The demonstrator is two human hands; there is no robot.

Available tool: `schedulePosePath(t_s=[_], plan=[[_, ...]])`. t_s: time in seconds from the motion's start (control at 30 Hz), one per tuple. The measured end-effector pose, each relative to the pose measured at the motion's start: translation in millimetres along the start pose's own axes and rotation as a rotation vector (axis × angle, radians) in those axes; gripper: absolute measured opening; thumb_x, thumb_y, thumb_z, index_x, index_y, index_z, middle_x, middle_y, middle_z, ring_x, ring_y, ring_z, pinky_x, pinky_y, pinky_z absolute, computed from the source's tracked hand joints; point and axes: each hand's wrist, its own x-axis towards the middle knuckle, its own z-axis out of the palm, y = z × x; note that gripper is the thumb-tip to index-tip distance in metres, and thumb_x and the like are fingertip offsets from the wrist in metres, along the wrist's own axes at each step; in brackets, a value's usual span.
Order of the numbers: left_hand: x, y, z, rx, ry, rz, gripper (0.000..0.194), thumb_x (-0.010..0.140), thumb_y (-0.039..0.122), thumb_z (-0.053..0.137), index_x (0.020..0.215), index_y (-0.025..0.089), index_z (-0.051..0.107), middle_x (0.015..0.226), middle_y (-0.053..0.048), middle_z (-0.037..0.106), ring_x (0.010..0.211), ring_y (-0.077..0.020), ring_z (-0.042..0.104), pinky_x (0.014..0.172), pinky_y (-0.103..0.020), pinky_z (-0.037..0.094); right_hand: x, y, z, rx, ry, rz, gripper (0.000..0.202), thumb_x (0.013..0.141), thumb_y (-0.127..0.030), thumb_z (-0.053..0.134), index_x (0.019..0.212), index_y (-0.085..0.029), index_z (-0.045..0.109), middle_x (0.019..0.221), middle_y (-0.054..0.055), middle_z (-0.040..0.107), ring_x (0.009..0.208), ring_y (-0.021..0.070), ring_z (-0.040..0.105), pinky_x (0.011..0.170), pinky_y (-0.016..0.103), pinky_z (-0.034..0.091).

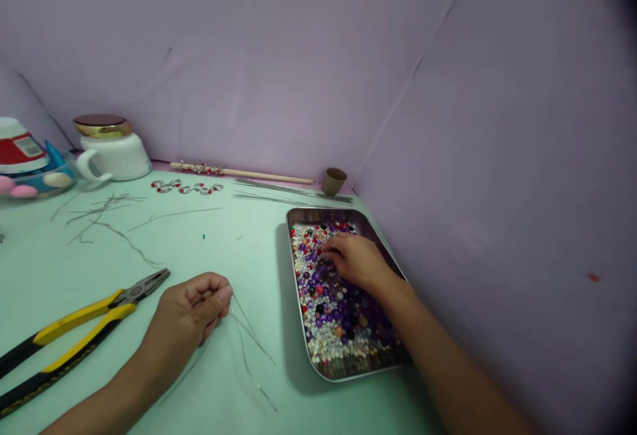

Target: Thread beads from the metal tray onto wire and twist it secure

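The left hand [192, 309], low and left of centre in the frame, has its fingers curled together into a pinching grip on thin grey wire strands [249, 342]. The strands trail out to the lower right across the pale green surface [223, 236]; held at one end like this, their free ends lie loose and pointing toward the tray. The right hand [355, 261], right of centre, rests palm down inside the shallow rectangular metal tray [348, 372], its fingertips spread and touching the mixed purple, white, red and black beads [328, 302]. Whether a bead is pinched between those fingers cannot be told, since the hand covers them. The tray's raised rim keeps the round beads from rolling off, and it sits just beside the wire hand, so both are within short reach.

To the lower left lie yellow-and-black-handled pliers [84, 329], jaws pointing toward the wire hand, close by yet untouched. Further up, loose cut wire pieces [107, 213] are scattered at the left, a row of small beaded rings [186, 187] lies near the back, and a wooden stick [259, 174] carrying some beads rests along the wall. A small brown cup [333, 181] stands behind the tray, and a white lidded jar [112, 150] sits at the upper left.
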Motion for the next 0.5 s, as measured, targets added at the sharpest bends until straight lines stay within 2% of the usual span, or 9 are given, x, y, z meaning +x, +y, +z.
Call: schedulePosePath(t_s=[0.1, 0.3, 0.5], plan=[[-0.7, 2.4, 0.2, 0.008, 0.002, -0.001, 0.028, 0.072, 0.042, 0.052, 0.062, 0.016, 0.052, 0.049, 0.005, 0.042, 0.039, -0.0049, 0.028, 0.038, -0.018, 0.022, 0.7, 1.5, 2.7, 0.000, 0.003, -0.005, 0.018, 0.078, -0.025, 0.048, 0.086, -0.023, 0.065, 0.091, 0.003, 0.066, 0.085, 0.0176, 0.058, 0.072, 0.025, 0.038], [-2.1, 4.4, 0.6, 0.006, -0.016, 0.011, 0.027, 0.072, 0.042, 0.052, 0.063, 0.017, 0.051, 0.050, 0.005, 0.044, 0.040, -0.0049, 0.030, 0.038, -0.018, 0.022, 1.6, 17.2, 3.9, 0.055, 0.086, 0.176, 0.020, 0.076, -0.019, 0.046, 0.087, -0.020, 0.063, 0.090, 0.004, 0.066, 0.082, 0.0175, 0.058, 0.069, 0.025, 0.038], [0.4, -0.1, 0.5, -0.004, 0.001, -0.004, 0.028, 0.071, 0.042, 0.053, 0.062, 0.016, 0.051, 0.049, 0.004, 0.044, 0.039, -0.0051, 0.028, 0.037, -0.018, 0.021, -0.7, 31.7, 7.5, 0.109, 0.124, 0.215, 0.020, 0.076, -0.020, 0.047, 0.089, -0.019, 0.062, 0.091, 0.004, 0.065, 0.080, 0.0161, 0.057, 0.068, 0.024, 0.040]])
